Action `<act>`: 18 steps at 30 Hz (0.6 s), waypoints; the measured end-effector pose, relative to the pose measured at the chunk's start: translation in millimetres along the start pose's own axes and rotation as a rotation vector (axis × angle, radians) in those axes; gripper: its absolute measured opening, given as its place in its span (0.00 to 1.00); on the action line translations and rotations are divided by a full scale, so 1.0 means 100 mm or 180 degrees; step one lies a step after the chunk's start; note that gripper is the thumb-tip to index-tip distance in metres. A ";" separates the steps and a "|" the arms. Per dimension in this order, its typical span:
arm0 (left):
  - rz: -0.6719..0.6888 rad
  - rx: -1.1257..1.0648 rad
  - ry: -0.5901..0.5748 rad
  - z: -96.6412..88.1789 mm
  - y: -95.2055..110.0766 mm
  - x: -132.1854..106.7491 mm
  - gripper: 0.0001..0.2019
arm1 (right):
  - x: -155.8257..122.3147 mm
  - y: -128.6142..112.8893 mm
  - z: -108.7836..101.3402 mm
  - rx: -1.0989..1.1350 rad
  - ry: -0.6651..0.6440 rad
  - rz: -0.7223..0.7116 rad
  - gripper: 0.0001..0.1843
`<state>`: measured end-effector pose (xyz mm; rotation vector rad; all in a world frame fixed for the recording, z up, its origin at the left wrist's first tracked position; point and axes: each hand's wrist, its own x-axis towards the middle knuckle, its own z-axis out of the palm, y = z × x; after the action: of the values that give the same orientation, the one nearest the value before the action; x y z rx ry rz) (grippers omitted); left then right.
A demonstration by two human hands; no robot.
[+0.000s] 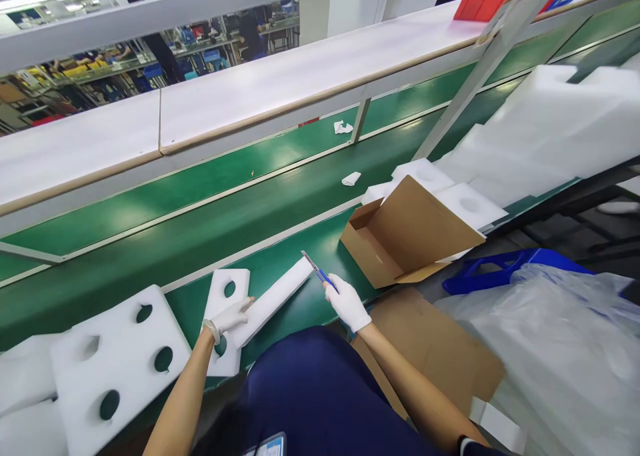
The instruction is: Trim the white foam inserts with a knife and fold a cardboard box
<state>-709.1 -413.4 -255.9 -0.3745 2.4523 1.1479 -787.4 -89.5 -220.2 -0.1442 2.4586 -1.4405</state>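
Note:
Both of my hands wear white gloves. My left hand (231, 317) is closed on the near end of a long white foam strip (280, 295) that lies slanted on the green conveyor belt (210, 233). My right hand (346, 303) is closed on a blue-handled knife (320, 273), whose blade tip rests at the far end of the strip. Under the strip lies a white foam panel with round holes (225, 296).
An open brown cardboard box (405, 236) lies tipped to the right of my hands. A larger foam panel with holes (115, 359) sits at the left. White foam blocks (540, 133) pile up at the right, near clear plastic bags (560, 349), flat cardboard (435, 349) and a red bin (483, 3).

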 end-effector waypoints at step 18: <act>-0.0044 0.2138 0.0651 1.16 0.71 0.82 0.28 | 0.37 0.25 0.46 -0.2983 -0.1252 -0.0007 0.28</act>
<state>-781.7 -284.7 -314.1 -0.3058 2.8156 0.2369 -807.7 -124.4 -269.8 -0.5494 2.5476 -0.1206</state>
